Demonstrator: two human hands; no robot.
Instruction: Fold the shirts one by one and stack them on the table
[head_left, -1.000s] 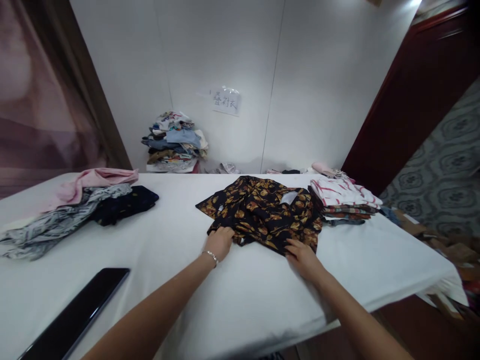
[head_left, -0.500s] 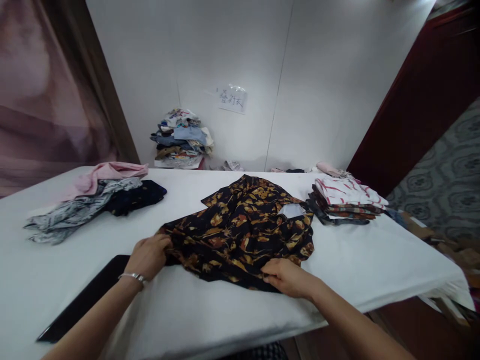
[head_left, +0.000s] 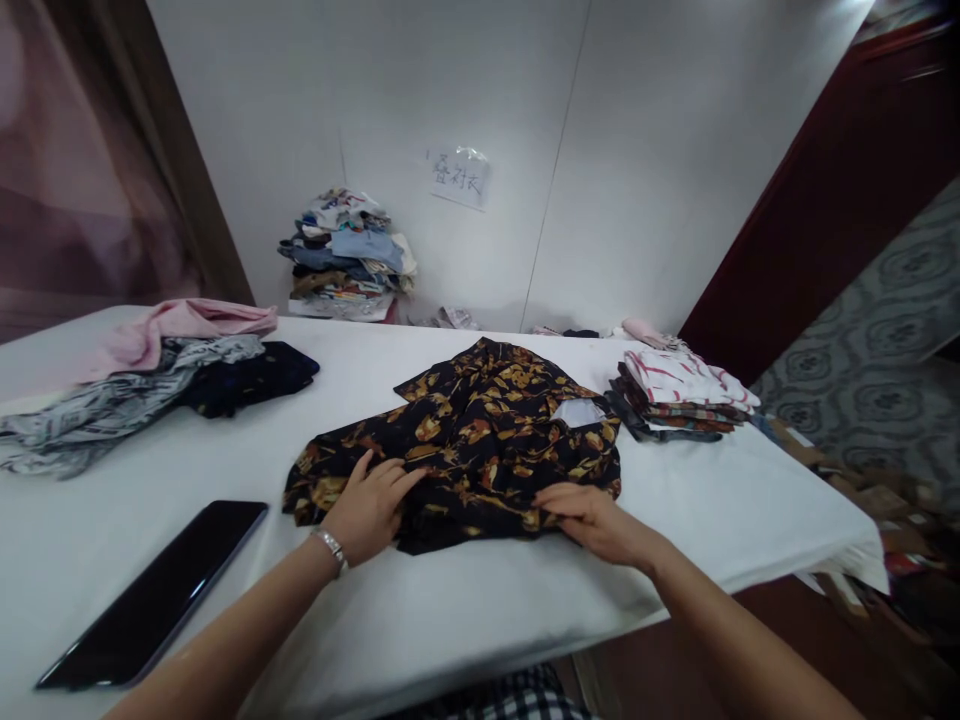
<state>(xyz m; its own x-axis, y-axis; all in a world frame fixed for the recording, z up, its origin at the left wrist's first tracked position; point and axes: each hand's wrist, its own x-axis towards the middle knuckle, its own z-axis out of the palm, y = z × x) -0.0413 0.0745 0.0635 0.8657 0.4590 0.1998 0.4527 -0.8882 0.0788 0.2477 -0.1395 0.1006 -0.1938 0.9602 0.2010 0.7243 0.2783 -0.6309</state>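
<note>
A black shirt (head_left: 480, 440) with a gold and brown leaf-like print lies on the white-covered table, its sleeve side spread toward the left. On its lower left part rests my left hand (head_left: 369, 508), fingers spread flat on the cloth, a silver bracelet at the wrist. My right hand (head_left: 589, 515) lies at the shirt's lower right edge with its fingers stretched out over the fabric; the thumb is partly under the fingers. A pale patch (head_left: 579, 412) shows on the shirt's right side.
A black phone-like slab (head_left: 154, 595) lies front left. Behind it are rumpled pink, grey-patterned and dark clothes (head_left: 135, 395). Folded clothes (head_left: 686, 390) are stacked at the right. Against the wall stands a tall clothes pile (head_left: 349, 250), beside a paper sign (head_left: 459, 180).
My left hand has let go of the shirt's left edge and moved right onto the cloth, fingers spreading. My right hand has loosened its pinch. The shirt's lower edge sits farther back.
</note>
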